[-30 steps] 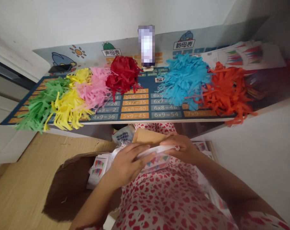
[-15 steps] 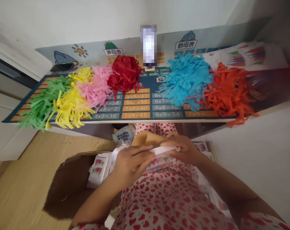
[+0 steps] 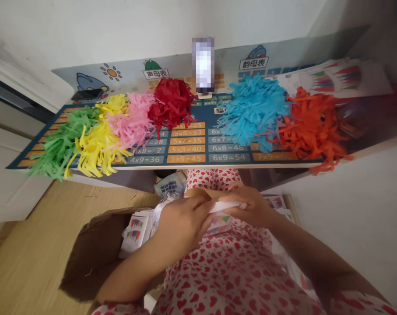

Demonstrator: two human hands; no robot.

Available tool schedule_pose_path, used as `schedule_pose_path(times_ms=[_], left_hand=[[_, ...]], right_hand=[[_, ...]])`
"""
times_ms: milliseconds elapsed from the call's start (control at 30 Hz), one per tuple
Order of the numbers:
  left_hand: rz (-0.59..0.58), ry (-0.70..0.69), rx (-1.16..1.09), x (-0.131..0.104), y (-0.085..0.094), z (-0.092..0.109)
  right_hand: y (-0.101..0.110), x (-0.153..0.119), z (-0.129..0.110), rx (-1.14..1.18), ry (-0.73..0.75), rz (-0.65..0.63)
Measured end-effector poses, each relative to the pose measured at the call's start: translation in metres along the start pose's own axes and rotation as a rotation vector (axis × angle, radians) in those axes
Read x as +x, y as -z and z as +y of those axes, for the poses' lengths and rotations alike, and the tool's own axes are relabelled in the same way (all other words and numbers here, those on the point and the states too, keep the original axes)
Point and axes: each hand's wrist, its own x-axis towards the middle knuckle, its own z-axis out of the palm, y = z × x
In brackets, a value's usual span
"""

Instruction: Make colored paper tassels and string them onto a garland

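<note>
Here, left hand (image 3: 181, 219) curled, right hand (image 3: 253, 207) pinching, both holding packet (image 3: 220, 223).

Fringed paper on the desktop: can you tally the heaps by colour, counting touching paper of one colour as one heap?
Green heap: 1
Yellow heap: 1
Pink heap: 1
Red heap: 1
Blue heap: 1
Orange heap: 1
Total: 6 heaps; how many bundles make up each cannot be told.

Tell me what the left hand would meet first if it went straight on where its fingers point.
Past the white strip at its fingers, the left hand would probably meet the right hand first, though depth is hard to judge.
</note>
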Motion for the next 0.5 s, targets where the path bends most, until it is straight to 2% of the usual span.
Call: schedule_pose_path(times_ms=[100, 167, 233, 300, 400, 500], left_hand=[[-0.063, 0.058, 0.002, -0.007, 0.000, -0.007], [-0.047, 0.151, -0.139, -0.019, -0.004, -0.018], [0.012, 0.321, -0.370, -0.032, -0.012, -0.029], [0.101, 0.482, -0.608, -0.042, -0.027, -0.038], [0.218, 0.583, -0.863, -0.049, -0.052, -0.039], [0.333, 0.671, -0.955, -0.048, -0.070, -0.030]], right_hand=[[-0.001, -0.007, 0.002, 0.079, -0.084, 0.027], [-0.004, -0.016, 0.004, 0.146, -0.237, 0.067], [-0.011, -0.027, 0.006, 0.226, -0.388, 0.094], [-0.022, -0.039, 0.008, 0.299, -0.464, 0.103], [-0.043, -0.052, 0.007, 0.354, -0.494, 0.147], [-0.055, -0.058, 0.001, 0.375, -0.530, 0.241]])
